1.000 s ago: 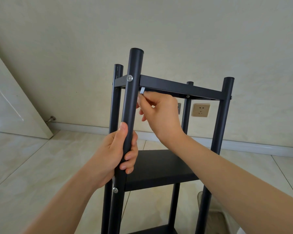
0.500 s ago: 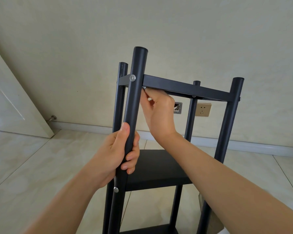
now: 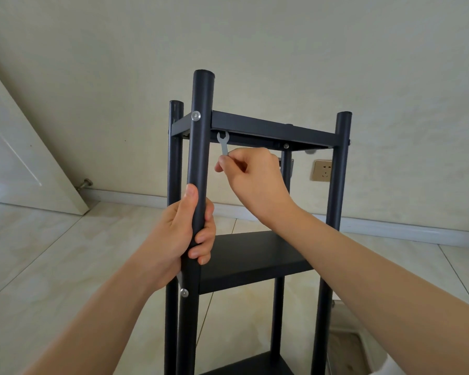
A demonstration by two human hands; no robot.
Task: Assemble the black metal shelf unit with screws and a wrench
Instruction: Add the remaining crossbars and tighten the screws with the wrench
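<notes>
The black metal shelf unit (image 3: 255,255) stands upright on the floor in front of me, with four round posts and several shelves. My left hand (image 3: 186,234) grips the near front post (image 3: 201,158) at mid height. My right hand (image 3: 252,177) pinches a small flat silver wrench (image 3: 223,143) by its lower end. The wrench points up, its open jaw just under the top shelf frame (image 3: 271,128), right of the near post. A silver screw head (image 3: 195,115) sits on that post at the top shelf. Another screw (image 3: 184,292) shows lower on the post.
A white door (image 3: 25,163) leans in at the left, with a doorstop (image 3: 84,183) at the wall base. A wall socket (image 3: 322,170) sits behind the shelf. Pale floor tiles (image 3: 52,266) spread around the unit. A pale object (image 3: 347,345) lies on the floor at the lower right.
My right hand has dropped away from the underside of the top shelf corner, and the whole wrench head now shows below the frame. My left hand keeps its hold on the post.
</notes>
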